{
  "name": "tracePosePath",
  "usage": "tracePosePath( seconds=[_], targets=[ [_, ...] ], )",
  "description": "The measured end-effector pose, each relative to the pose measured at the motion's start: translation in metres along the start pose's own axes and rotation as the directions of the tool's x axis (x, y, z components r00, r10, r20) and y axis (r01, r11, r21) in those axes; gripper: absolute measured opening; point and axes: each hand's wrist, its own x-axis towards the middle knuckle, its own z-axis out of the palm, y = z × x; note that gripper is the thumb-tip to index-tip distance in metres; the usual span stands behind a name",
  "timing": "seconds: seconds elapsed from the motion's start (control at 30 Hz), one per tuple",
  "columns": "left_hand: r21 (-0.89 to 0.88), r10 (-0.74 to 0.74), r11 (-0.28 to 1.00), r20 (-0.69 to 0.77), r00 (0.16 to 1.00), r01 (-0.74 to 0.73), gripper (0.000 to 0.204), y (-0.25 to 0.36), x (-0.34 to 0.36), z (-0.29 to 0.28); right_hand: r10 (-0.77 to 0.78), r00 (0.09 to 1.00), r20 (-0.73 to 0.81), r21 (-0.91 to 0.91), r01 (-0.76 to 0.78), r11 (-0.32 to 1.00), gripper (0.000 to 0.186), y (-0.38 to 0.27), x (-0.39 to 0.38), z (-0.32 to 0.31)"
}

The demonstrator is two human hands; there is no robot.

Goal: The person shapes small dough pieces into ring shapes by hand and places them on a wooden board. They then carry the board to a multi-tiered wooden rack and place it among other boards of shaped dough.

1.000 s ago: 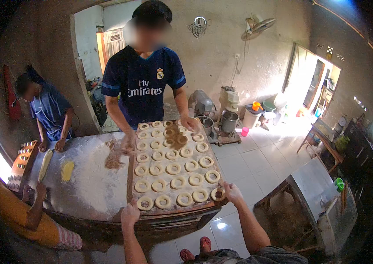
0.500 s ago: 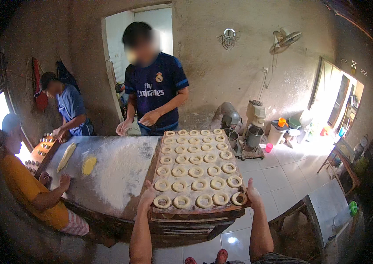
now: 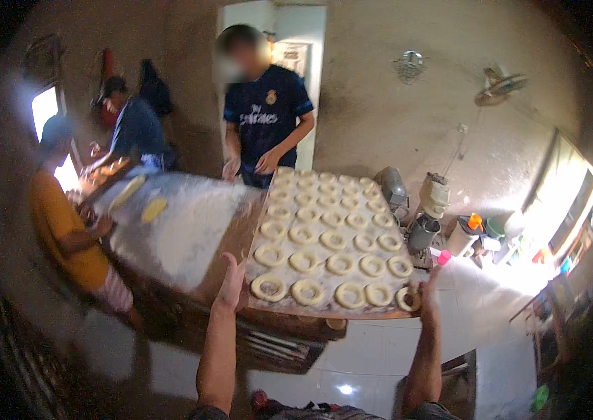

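A large wooden tray (image 3: pixel 324 312) carries several rows of pale dough rings (image 3: pixel 303 271). My left hand (image 3: pixel 229 285) grips its near left edge, thumb standing up beside the rings. On the near right edge my right hand (image 3: pixel 428 294) is closed, partly dark against the floor. The tray is tilted a little and raised off the worktable, its near edge jutting out over the floor. Fingers of both hands under the tray are hidden.
To the left, a floured worktable (image 3: pixel 191 234) holds flattened dough pieces (image 3: pixel 155 209). A person in a dark shirt (image 3: pixel 268 112) faces me beyond it. Two more people work at the left. Mixers (image 3: pixel 425 231) and buckets (image 3: pixel 461 236) stand along the back wall at the right.
Both hands have lifted the tray and shifted it to the right, away from the table. My view has swung left. The person opposite has drawn their hands closer to the body.
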Motion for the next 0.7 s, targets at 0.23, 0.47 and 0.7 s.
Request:
tracePosePath(
  seconds=[0.23, 0.47, 0.7],
  targets=[
    [-0.514, 0.436, 0.833, 0.381, 0.815, -0.205, 0.094, -0.010, -0.117, 0.154, -0.656, 0.713, 0.247, -0.657, 0.621, 0.428, 0.055, -0.178, -0.031, -0.161],
    [0.031, 0.483, 0.783, 0.599, 0.639, -0.621, 0.069, 0.056, -0.231, 0.256, -0.653, 0.714, 0.253, -0.640, 0.629, 0.440, 0.053, -0.237, -0.096, -0.166],
    [0.038, 0.779, 0.495, 0.424, 0.463, -0.868, 0.070, 0.081, -0.263, 0.327, -0.517, 0.724, 0.456, -0.444, 0.689, 0.573, 0.058, -0.221, -0.064, -0.079]
  ],
)
